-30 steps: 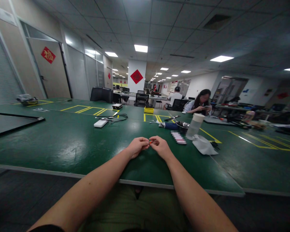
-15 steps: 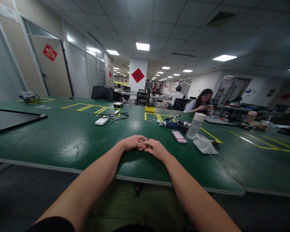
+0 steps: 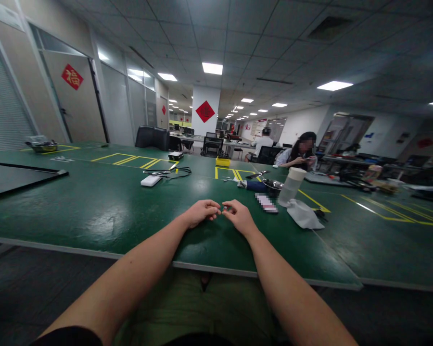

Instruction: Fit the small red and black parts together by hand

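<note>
My right hand (image 3: 238, 217) pinches a small red-and-white object (image 3: 224, 208) between thumb and forefinger; it is too small to name. Just to its left, my left hand (image 3: 200, 213) has its fingers curled together, thumb against them. Whether anything sits in those fingers I cannot make out. A narrow gap parts the two sets of fingertips. Both hands are a little above the green tabletop (image 3: 130, 211), near its front edge.
To the right stand a translucent bottle (image 3: 291, 188), a white cloth pouch (image 3: 305, 215), a phone (image 3: 266, 203) and a metal bowl (image 3: 273, 185). A white power bank (image 3: 151, 179) with black cables lies farther left. A person (image 3: 301, 154) sits across the table.
My hands have moved apart; their fingertips overlapped before. The right hand has shifted slightly right, and the small red-and-white object now shows more clearly in it.
</note>
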Tool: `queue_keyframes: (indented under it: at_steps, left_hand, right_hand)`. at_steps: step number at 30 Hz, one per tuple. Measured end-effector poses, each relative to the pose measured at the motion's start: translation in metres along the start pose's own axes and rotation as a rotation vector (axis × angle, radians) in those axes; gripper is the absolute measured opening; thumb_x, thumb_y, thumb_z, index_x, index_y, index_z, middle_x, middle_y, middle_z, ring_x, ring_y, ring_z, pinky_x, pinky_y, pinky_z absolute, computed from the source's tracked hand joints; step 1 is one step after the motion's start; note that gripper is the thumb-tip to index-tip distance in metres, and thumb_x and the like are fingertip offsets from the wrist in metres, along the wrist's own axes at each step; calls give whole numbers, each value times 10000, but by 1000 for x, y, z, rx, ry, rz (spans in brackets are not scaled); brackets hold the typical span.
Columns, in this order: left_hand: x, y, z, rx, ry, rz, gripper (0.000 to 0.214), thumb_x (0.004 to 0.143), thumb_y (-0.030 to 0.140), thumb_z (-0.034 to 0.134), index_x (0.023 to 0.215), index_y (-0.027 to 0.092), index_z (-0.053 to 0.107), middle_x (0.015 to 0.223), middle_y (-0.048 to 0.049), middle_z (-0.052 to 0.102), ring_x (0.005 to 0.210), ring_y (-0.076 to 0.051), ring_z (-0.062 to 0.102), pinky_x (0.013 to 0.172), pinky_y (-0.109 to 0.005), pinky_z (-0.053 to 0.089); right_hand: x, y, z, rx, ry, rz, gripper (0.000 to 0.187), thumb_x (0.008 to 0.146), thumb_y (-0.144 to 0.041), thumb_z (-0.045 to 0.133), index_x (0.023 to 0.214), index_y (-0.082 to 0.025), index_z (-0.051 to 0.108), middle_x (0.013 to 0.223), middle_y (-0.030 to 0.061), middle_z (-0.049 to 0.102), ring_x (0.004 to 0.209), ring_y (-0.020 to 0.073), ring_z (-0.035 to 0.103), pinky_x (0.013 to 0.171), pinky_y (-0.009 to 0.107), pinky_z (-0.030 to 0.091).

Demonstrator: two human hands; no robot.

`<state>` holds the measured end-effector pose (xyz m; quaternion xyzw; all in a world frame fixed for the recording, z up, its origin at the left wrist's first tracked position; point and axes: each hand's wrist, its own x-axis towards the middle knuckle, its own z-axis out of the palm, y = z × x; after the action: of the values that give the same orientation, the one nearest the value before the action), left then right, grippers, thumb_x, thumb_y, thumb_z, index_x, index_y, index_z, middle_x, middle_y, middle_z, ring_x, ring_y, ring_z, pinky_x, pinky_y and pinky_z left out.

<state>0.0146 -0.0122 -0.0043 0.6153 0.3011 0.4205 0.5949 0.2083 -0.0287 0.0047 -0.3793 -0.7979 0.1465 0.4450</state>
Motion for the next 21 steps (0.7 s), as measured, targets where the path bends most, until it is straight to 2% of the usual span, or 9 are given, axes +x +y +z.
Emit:
queue_keyframes:
  at_steps: [5, 11, 16, 21]
  left_hand:
    - [-3, 2, 7, 121, -17, 43, 354, 685, 237, 711, 1003, 122, 606, 772, -47, 653, 626, -106, 582, 540, -195, 440]
    - [-4, 5, 14, 42, 33, 96, 328, 685, 217, 700, 989, 126, 619, 853, -66, 659, 708, -123, 602, 569, -193, 448]
    - [0, 0, 14, -18, 44, 64, 314, 656, 186, 729, 940, 111, 617, 772, -55, 666, 643, -109, 608, 597, -211, 467]
    - [1, -2, 12, -94, 98, -7, 348, 631, 186, 766, 929, 125, 597, 772, -50, 678, 627, -111, 634, 626, -234, 504]
  right_hand:
    - [0, -1, 0, 20, -1, 3, 268, 740, -228, 611, 1006, -208, 636, 843, 23, 570, 588, 108, 515, 598, 257, 435]
    - [1, 2, 6, 49, -30, -19, 272, 733, -247, 620, 1002, -207, 644, 846, 28, 557, 577, 103, 496, 580, 252, 430]
    - [0, 8, 10, 163, -89, 82, 312, 699, -267, 654, 1000, -188, 635, 658, -23, 523, 551, 106, 466, 546, 236, 405]
    - [0, 3, 10, 323, -112, 195, 433, 663, -256, 661, 1079, -185, 560, 653, -49, 553, 468, 85, 477, 460, 215, 394]
